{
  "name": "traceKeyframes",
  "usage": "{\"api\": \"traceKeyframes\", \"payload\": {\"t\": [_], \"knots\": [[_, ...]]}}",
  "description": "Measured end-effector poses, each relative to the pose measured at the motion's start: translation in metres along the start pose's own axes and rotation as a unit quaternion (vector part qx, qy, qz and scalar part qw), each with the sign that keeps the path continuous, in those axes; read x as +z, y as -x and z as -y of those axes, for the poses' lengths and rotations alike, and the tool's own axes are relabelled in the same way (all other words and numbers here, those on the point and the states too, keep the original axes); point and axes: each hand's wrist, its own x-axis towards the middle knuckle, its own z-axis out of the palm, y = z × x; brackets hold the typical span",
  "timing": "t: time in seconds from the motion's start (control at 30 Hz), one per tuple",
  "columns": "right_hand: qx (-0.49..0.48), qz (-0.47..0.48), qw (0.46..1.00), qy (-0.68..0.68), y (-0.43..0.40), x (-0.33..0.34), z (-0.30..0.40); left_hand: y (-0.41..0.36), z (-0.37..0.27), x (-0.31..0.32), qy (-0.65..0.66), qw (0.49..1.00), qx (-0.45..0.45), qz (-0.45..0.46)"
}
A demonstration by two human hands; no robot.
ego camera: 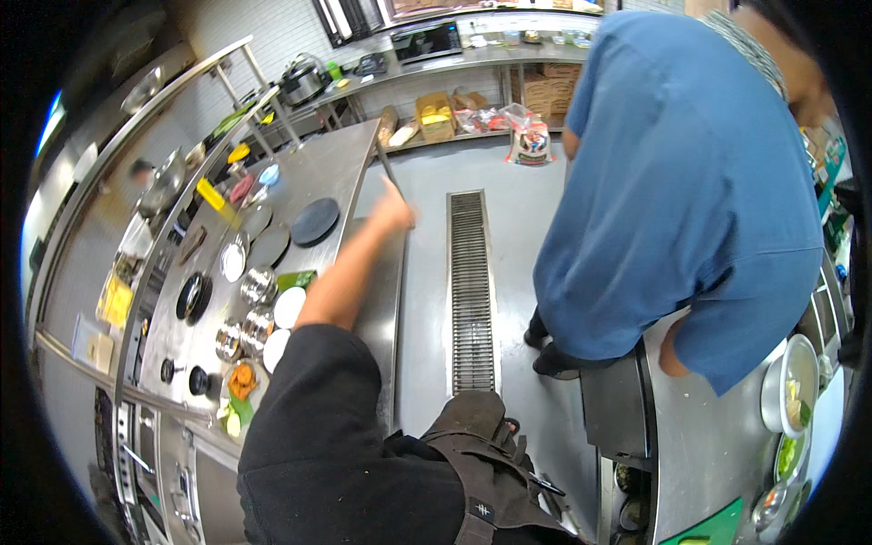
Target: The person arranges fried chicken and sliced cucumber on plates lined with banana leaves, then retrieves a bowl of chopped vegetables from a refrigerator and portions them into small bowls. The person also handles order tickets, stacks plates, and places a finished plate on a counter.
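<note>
My left hand (395, 210) is stretched forward past the edge of a stainless steel worktable (320, 163), blurred, with nothing visible in it; its finger positions are unclear. Left of it lies a dark round plate (315, 221), with grey plates (270, 245) beyond. Along my forearm stand shiny steel bowls (259, 285), white bowls (290, 306) and a piece of green leaf (296, 280). Closer to me, a plate holds orange-brown food (242, 380) beside pale green vegetable pieces (232, 422). My right hand is out of view.
A person in a blue shirt (688, 184) bends over the right-hand counter (695, 436), which holds a large metal bowl (790, 388) and a green cutting board (712, 524). A floor drain grate (471, 293) runs between the counters. A metal shelf frame (146, 279) rises at left.
</note>
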Motion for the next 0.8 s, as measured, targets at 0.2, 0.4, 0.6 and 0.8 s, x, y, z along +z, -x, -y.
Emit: {"api": "traceKeyframes", "payload": {"t": [0.2,0.4,0.6,0.8], "knots": [[0.089,-0.044,0.992,0.081,0.109,-0.011,0.016,-0.066,0.039,-0.176,-0.091,0.983,0.008,-0.159],[0.346,-0.101,0.873,-0.329,0.162,-0.021,0.070,0.046,0.095,0.105,-0.179,0.886,0.265,0.336],[0.309,-0.273,0.910,-0.051,0.199,-0.028,0.072,0.284,0.081,0.280,-0.219,0.632,0.535,0.515],[0.401,-0.316,0.810,0.287,0.219,-0.038,0.134,0.396,-0.077,0.323,-0.017,0.575,0.652,0.495]]}}
